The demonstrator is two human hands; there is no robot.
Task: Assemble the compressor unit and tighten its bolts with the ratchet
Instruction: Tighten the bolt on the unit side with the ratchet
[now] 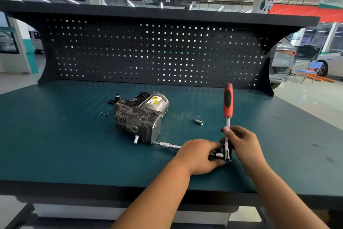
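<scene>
The grey compressor unit lies on the teal workbench. A chrome extension bar runs from a bolt at the compressor's lower right corner toward my hands. My left hand grips the bar's near end, next to the ratchet head. The ratchet, with a red and black handle, stands nearly upright. My right hand holds its chrome shank just above the head.
A loose socket lies right of the compressor. Two small bolts and a small black part lie to its left. A perforated back panel closes the bench's far side. The bench's front edge runs just under my forearms.
</scene>
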